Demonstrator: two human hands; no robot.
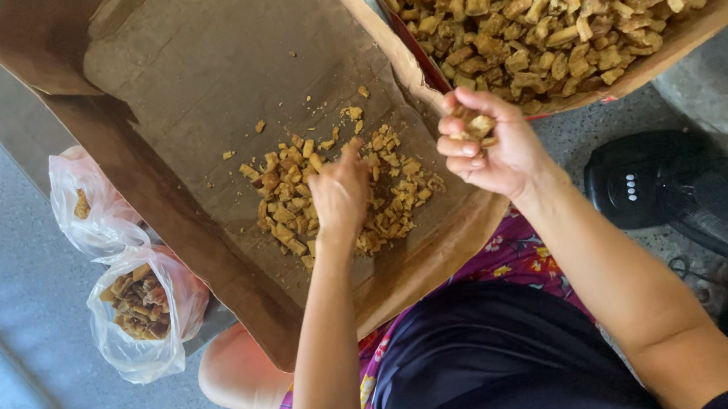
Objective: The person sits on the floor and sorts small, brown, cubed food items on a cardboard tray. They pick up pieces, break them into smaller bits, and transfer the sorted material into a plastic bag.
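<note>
Two hands are sorting fried chunks. Left hand (340, 193) lies fingers down on the small pile (327, 199) in the near cardboard box (187, 97), picking. Right hand (486, 149) is curled around a few chunks beside the full box (708, 14). Next, I think, it must drop those gently.

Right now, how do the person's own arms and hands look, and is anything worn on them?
Both forearms are bare: no sleeves, no gloves. The left hand and the right hand show no rings, watch or bracelets that I can see. The nails on the right hand are short and look unpainted. Only a dark edge shows at the right upper arm.
</note>
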